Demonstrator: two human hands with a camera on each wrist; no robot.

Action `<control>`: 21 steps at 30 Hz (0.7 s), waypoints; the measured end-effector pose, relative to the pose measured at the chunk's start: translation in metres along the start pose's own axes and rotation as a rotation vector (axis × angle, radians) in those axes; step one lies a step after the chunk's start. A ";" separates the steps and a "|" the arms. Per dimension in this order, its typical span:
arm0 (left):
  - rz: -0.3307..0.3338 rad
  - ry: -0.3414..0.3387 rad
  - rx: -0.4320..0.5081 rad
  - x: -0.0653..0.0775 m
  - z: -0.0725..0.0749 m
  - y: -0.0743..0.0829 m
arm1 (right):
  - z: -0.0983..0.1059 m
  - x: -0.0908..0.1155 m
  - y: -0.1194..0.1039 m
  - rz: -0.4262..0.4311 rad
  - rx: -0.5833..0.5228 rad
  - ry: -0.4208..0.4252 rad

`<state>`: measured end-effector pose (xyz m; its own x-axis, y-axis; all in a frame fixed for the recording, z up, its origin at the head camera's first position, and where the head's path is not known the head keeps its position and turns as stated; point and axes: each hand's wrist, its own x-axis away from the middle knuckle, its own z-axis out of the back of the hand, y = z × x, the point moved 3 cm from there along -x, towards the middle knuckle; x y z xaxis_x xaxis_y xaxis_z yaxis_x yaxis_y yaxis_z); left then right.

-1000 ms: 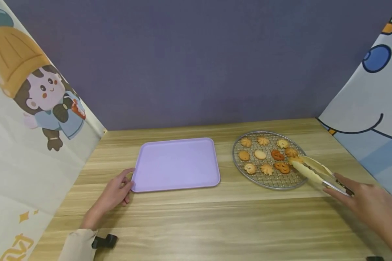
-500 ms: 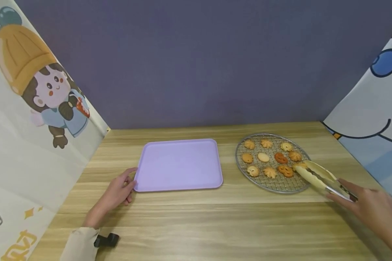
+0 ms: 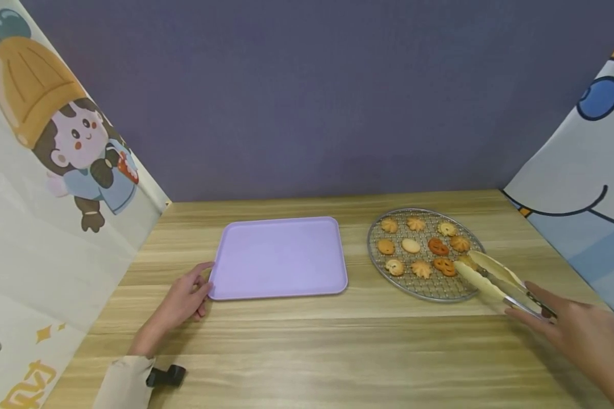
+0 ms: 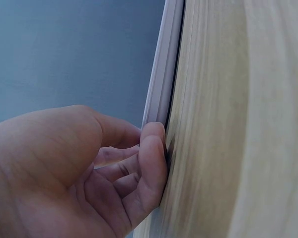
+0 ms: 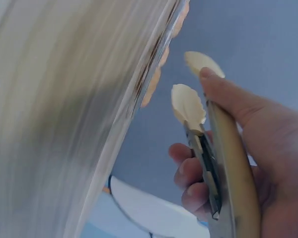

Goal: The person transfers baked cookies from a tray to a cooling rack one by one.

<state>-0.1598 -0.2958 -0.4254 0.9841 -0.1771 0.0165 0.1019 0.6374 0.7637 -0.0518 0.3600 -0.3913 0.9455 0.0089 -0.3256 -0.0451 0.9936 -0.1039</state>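
In the head view my left hand (image 3: 184, 298) is at the left edge of a shallow lilac tray (image 3: 281, 258). Its thumb and curled fingers pinch the rim of the tray, as the left wrist view shows. My right hand (image 3: 573, 318) holds a pair of food tongs (image 5: 216, 163) with cream scalloped tips. Those tips stand apart above the right side of a round wire rack (image 3: 414, 292), on either side of a partly hidden golden cookie (image 3: 468, 261). Whether they touch it I cannot tell. Beside it lie a pretzel-shaped cookie (image 3: 444, 266) and a ridged cookie (image 3: 460, 243).
Several other cookies, such as a pale oval one (image 3: 411, 245) and a flower-shaped one (image 3: 422, 269), are spread over the rack. Tray and rack share a wooden table (image 3: 307, 352). Behind it rises a dark grey-blue wall (image 3: 317, 102); printed cloths (image 3: 30, 255) flank both sides.
The head view has shifted slightly. The tongs have moved a little over the rack, and their tips now stand to either side of the golden cookie. My left hand stays at the tray's edge.
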 end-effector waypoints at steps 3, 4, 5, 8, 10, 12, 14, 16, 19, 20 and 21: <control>0.000 0.000 -0.003 0.000 0.000 -0.001 | -0.001 0.001 -0.016 0.055 -0.023 0.013; 0.001 0.000 -0.003 0.000 0.000 -0.001 | -0.002 0.001 -0.022 0.063 -0.034 -0.001; 0.002 0.000 -0.004 0.000 0.000 -0.001 | -0.003 0.002 -0.029 0.079 -0.046 -0.002; 0.006 0.002 -0.009 0.000 0.000 -0.002 | -0.005 0.004 -0.050 0.141 -0.088 0.002; 0.008 0.003 -0.013 0.001 -0.001 -0.003 | -0.006 0.005 -0.063 0.173 -0.113 -0.008; 0.005 0.002 -0.018 0.001 -0.001 -0.003 | -0.006 0.005 -0.075 0.215 -0.141 -0.010; 0.002 0.001 -0.017 0.001 -0.002 -0.003 | -0.006 0.006 -0.087 0.253 -0.165 -0.008; -0.005 -0.001 -0.016 0.000 -0.001 -0.001 | -0.006 0.005 -0.098 0.281 -0.181 -0.020; -0.012 0.000 -0.011 0.000 -0.001 0.001 | -0.009 0.005 -0.113 0.328 -0.201 -0.025; -0.015 0.000 -0.011 0.000 -0.001 0.002 | -0.010 0.005 -0.118 0.345 -0.200 -0.022; -0.016 0.001 -0.010 0.000 -0.001 0.002 | -0.011 0.005 -0.122 0.364 -0.199 -0.021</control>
<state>-0.1594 -0.2942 -0.4245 0.9825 -0.1861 0.0037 0.1188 0.6421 0.7574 -0.0454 0.2378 -0.3907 0.8626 0.3599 -0.3555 -0.4372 0.8839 -0.1660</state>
